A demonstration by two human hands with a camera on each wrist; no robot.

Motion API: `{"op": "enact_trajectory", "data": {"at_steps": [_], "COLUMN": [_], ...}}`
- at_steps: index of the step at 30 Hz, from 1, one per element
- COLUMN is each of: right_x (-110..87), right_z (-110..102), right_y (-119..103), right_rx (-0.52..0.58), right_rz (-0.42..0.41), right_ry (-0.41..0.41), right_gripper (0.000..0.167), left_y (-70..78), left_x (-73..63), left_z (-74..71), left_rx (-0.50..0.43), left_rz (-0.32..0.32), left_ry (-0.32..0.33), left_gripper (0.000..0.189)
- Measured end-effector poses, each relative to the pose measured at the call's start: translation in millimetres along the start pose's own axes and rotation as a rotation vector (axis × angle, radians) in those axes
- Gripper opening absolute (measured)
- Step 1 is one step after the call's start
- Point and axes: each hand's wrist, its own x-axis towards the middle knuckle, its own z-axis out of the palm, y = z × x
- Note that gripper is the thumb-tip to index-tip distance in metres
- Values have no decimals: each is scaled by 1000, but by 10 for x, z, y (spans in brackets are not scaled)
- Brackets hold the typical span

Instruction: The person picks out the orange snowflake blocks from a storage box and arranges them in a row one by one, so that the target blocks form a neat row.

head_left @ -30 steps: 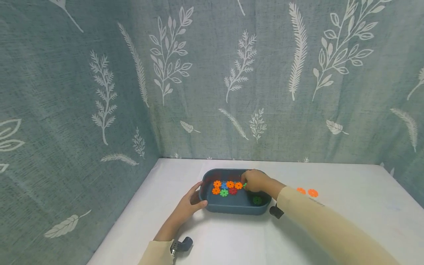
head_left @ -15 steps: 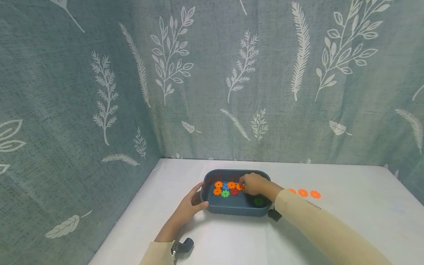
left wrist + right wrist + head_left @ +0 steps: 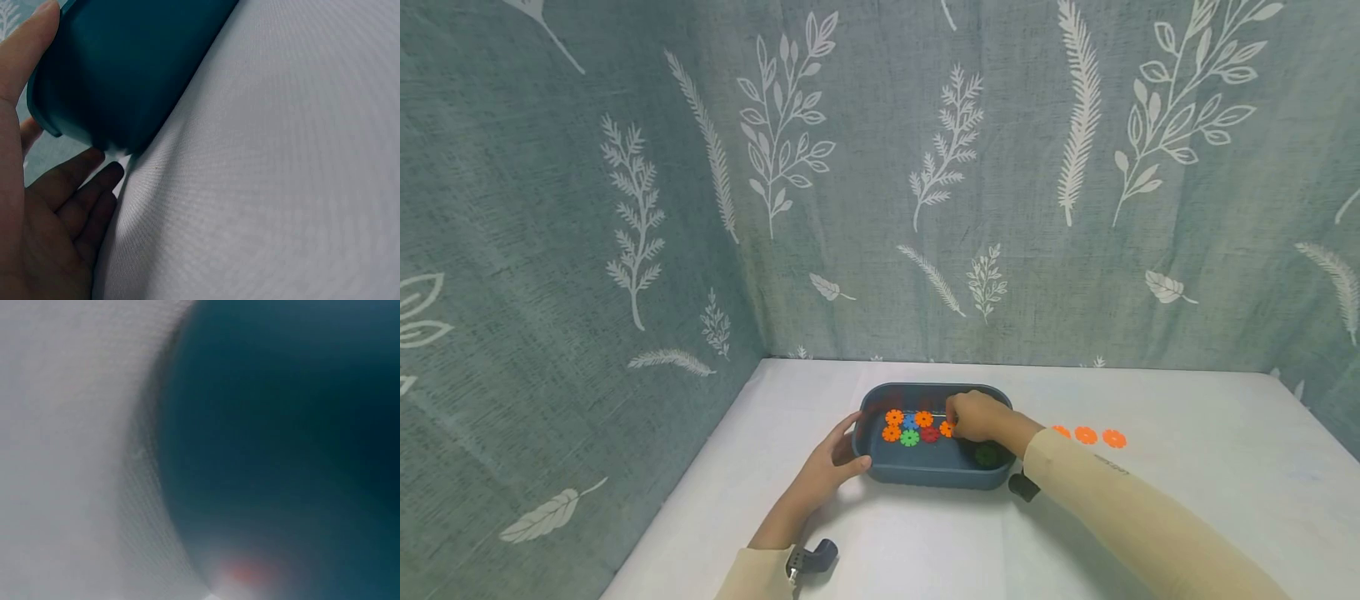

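A dark blue-grey tray [image 3: 934, 477] stands on the white cloth. My left hand [image 3: 826, 468] grips its left end, thumb on the front rim and forefinger at the far side; in the left wrist view the other fingers of that left hand [image 3: 75, 206] lie loosely curled beside the tray wall. Inside the tray, my right hand [image 3: 977, 417] has curled fingers at an orange notched disc [image 3: 947, 429], which they pinch at its right edge. Left of it lie a red disc [image 3: 929, 434], a green disc [image 3: 909, 437], a blue disc [image 3: 911, 422] and several orange discs [image 3: 891, 433].
A dark green disc [image 3: 987, 454] lies in the tray's front right, under the right wrist. On the cloth to the right, orange discs [image 3: 1086, 435] form a row, partly behind the sleeve. A patterned curtain [image 3: 880, 317] closes off the back and left.
Within the tray my right hand came left to the orange disc, which has since shifted slightly right and nearer. The left hand stays on the tray.
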Motion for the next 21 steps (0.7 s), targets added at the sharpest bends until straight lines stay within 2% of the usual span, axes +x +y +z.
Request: {"op": "enact_trajectory", "data": {"at_steps": [6,21], "right_x": [26,5], "right_z": [5,-1], "right_y": [-1,-32], "right_rx": [-4,12], "right_rz": [34,45], "right_ry": [-13,14], "right_gripper": [15,19], "left_y": [-14,-21], "left_x": [1,12], "left_z": [1,1], "left_rx": [4,-2], "left_rz": [-3,-11], "left_ry": [-1,6], "left_gripper": [78,78]}}
